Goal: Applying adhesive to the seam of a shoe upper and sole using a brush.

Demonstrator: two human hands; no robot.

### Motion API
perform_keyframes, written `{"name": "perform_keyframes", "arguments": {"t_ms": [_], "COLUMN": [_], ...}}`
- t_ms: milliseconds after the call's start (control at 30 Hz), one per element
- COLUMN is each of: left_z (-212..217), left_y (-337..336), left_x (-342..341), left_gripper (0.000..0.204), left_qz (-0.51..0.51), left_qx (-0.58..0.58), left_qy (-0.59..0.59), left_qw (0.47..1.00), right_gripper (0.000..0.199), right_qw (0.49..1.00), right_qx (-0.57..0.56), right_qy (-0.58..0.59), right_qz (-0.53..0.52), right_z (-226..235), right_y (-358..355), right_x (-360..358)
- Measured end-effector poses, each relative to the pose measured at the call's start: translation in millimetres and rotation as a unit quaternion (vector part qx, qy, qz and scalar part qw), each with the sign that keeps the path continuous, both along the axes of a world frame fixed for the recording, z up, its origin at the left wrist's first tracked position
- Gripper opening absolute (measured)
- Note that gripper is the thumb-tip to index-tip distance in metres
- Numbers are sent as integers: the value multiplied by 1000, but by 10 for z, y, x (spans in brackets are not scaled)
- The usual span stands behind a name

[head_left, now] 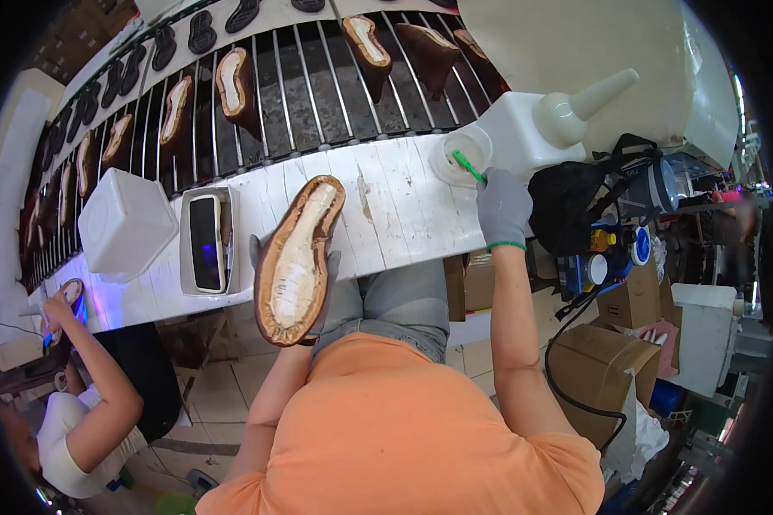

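In my gloved left hand (333, 264) is a brown shoe upper (299, 266), its pale underside turned up. It is held above the front edge of the white table, and most of that hand is hidden behind it. My gloved right hand (503, 210) is closed around a green-handled brush (465, 163). The brush's lower end dips into a whitish cup (439, 163), so its tip is hard to see. Touching or close behind the cup is a white plastic jug (524, 129) with a long spout.
Behind the white table (386, 206), several brown uppers (232, 81) lie on a metal roller rack (301, 86), with dark soles (202, 33) beyond. A white tub (127, 225) and a phone (206, 243) in a box stand left. A black bag (567, 206) hangs right. A co-worker (103, 403) sits at left.
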State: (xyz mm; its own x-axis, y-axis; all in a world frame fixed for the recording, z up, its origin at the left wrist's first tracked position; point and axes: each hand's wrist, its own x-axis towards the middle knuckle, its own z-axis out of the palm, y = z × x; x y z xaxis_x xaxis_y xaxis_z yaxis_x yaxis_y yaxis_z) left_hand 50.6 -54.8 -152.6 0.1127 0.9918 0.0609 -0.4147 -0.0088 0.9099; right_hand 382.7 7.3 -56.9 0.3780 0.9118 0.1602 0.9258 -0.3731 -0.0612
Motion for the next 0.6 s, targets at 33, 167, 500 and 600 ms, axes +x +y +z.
{"name": "perform_keyframes", "arguments": {"t_ms": [33,167,500,600], "left_z": [11,250,791,621], "left_y": [-1,-128,10,123], "left_x": [19,4,267,427], "left_gripper": [69,68,56,53], "left_qz": [73,77,119,147], "left_qx": [29,-49,36,136], "left_qy": [182,57,464,470], "left_qw": [980,994,877,860], "right_gripper": [18,23,41,36], "right_qw": [1000,984,551,594], "right_qx": [-5,-1,77,91], "right_qy": [-2,171,831,798], "right_qz": [3,46,-3,50], "right_z": [2,-56,-135,144], "right_y": [17,-18,-87,-46], "right_x": [3,236,-1,-390]}}
